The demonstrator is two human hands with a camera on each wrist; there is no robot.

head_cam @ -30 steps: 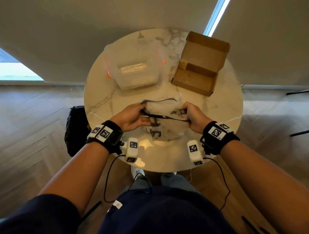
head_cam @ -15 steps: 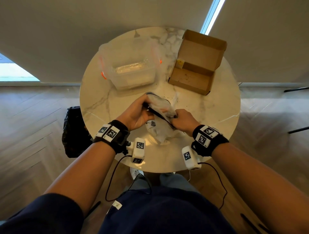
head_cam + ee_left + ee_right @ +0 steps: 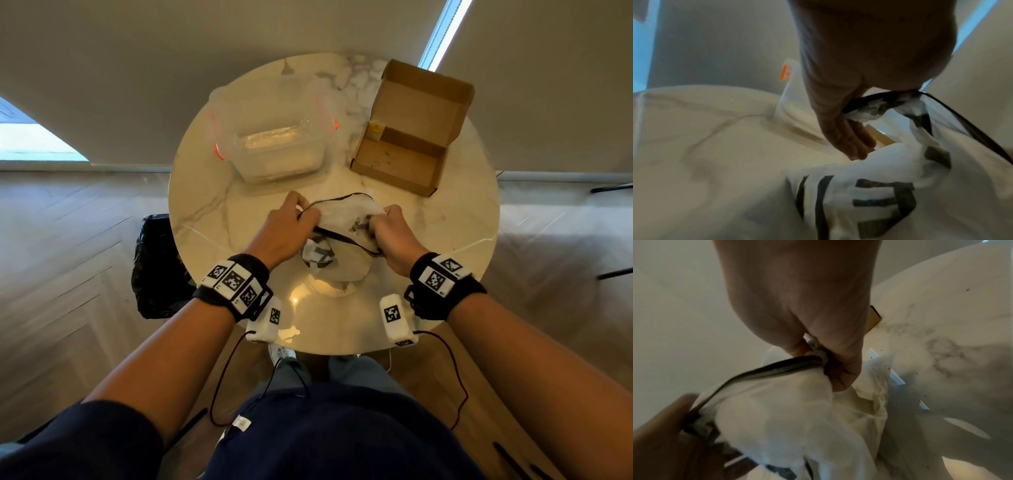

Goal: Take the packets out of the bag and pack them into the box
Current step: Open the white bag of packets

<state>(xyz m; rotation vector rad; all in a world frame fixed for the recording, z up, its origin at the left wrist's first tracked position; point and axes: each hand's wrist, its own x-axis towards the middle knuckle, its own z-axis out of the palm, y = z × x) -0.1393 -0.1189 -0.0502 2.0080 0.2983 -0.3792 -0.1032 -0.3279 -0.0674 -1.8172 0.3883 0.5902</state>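
Observation:
A white plastic bag [image 3: 342,240] with black print and a black-edged mouth lies on the round marble table [image 3: 212,219] in front of me. My left hand [image 3: 291,226] grips the left side of the bag's mouth [image 3: 865,112]. My right hand [image 3: 387,228] grips the right side, bunching the plastic [image 3: 818,353] in its curled fingers. The mouth is pulled apart between the two hands. No packet shows inside the bag. An open brown cardboard box [image 3: 404,161] with its lid up stands at the back right, with a small yellow item [image 3: 375,128] at its left inner corner.
A clear plastic tub [image 3: 274,137] with orange latches stands at the back left of the table. A black bag [image 3: 157,267] sits on the wooden floor left of the table. The table's front edge is close to my body.
My hands have moved apart again, stretching the bag's mouth wider. Half a second ago the right hand was lower and closer to the left.

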